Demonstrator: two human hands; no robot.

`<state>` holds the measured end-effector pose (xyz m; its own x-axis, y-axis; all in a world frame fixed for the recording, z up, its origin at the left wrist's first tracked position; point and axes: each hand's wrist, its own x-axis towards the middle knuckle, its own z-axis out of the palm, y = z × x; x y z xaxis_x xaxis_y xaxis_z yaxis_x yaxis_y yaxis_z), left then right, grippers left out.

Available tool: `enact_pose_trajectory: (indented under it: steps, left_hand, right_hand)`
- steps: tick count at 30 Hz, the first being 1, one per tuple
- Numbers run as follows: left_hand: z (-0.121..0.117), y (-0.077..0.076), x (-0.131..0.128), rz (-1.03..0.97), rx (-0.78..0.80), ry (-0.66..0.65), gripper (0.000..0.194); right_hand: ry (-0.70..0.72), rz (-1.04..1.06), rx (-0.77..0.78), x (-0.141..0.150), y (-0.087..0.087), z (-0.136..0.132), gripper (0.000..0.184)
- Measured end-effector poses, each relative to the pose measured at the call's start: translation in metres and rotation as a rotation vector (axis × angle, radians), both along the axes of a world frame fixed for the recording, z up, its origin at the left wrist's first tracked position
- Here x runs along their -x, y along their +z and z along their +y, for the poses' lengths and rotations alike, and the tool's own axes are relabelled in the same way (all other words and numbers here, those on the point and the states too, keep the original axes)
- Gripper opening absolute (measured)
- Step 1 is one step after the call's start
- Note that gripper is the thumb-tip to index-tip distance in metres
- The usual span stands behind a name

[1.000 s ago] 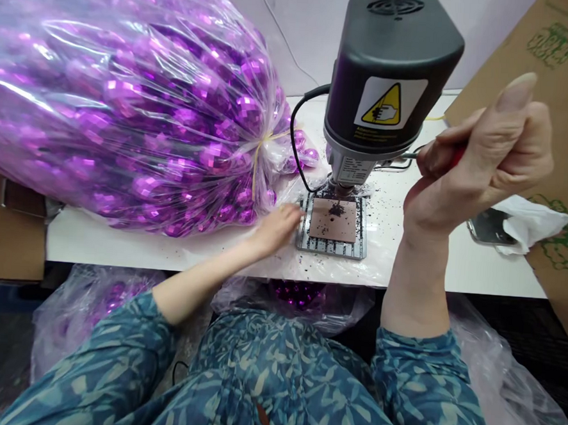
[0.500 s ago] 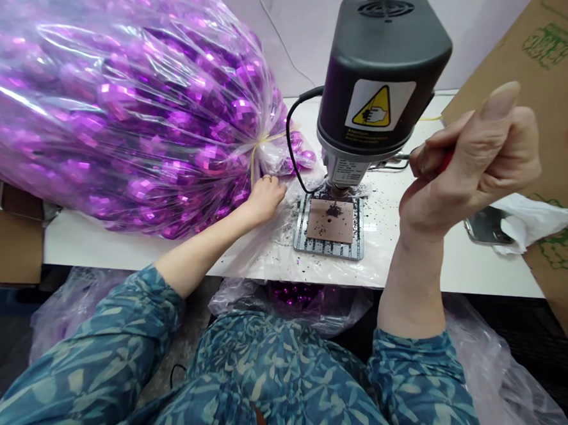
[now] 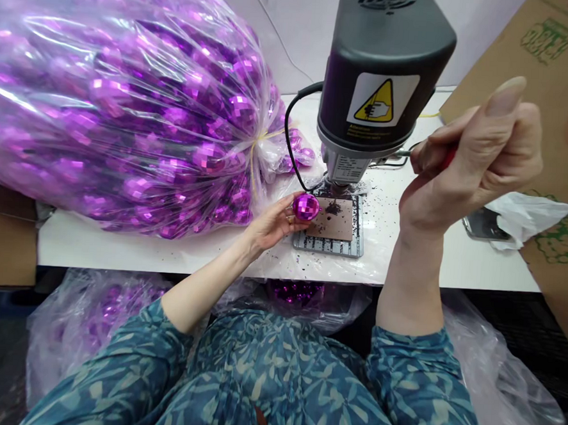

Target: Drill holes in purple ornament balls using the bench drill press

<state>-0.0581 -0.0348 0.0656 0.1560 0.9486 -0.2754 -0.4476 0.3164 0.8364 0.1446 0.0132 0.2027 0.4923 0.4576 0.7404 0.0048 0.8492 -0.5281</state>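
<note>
Purple ball [image 3: 306, 207] sits held in our left hand [image 3: 274, 223], brown plate [image 3: 336, 227] just right of that grip; our right hand [image 3: 479, 160] wraps what seems a red handle [image 3: 449, 157]. We judge this positioning; next calls for steady alignment.

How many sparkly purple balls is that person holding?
1. The faceted purple ball is in the left hand, near the base plate of the drill press. No ball shows in the right hand, which grips the red handle.
</note>
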Motion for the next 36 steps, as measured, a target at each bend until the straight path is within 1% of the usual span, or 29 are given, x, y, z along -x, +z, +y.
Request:
enact_pose_trajectory:
  steps: [1,3,7,9,13,16,19,24,27,32,36]
  left_hand:
    - [-0.001,-0.001,-0.004,-0.008,0.015,-0.008,0.051]
    - [-0.002,-0.005,-0.01,0.039,-0.018,-0.008,0.057]
    - [0.003,-0.019,-0.02,0.262,-0.227,0.045,0.07]
    - [0.008,-0.027,-0.024,0.366,-0.3,0.063,0.068]
    - [0.017,-0.039,-0.031,0.554,-0.377,0.078,0.061]
    - [0.021,-0.042,-0.036,0.656,-0.42,0.078,0.059]
    - [0.02,-0.041,-0.042,0.758,-0.485,0.063,0.056]
    - [0.02,-0.041,-0.051,0.937,-0.601,0.109,0.054]
    - [0.023,-0.045,-0.055,0.898,-0.598,0.092,0.055]
    - [0.026,-0.05,-0.059,0.727,-0.564,0.049,0.057]
    - [0.025,-0.05,-0.059,0.695,-0.569,0.036,0.058]
  right_hand:
    - [0.01,0.002,0.002,0.0,0.0,0.0,0.055]
    - [0.021,0.0,0.001,0.0,0.001,-0.001,0.055]
    - [0.009,-0.026,0.015,0.0,0.003,-0.006,0.055]
    - [0.01,-0.027,0.004,0.001,0.003,-0.007,0.055]
    - [-0.004,-0.039,-0.028,0.001,0.0,-0.005,0.054]
    - [-0.044,-0.065,-0.008,0.001,0.0,-0.005,0.056]
    - [-0.06,-0.086,0.033,0.001,0.001,-0.007,0.06]
    - [-0.117,-0.112,0.049,0.001,0.001,-0.006,0.064]
    - [-0.108,-0.117,0.037,0.001,0.002,-0.006,0.062]
    - [-0.001,-0.077,0.008,0.001,0.003,-0.015,0.052]
    - [-0.056,-0.029,-0.001,0.002,-0.009,-0.018,0.057]
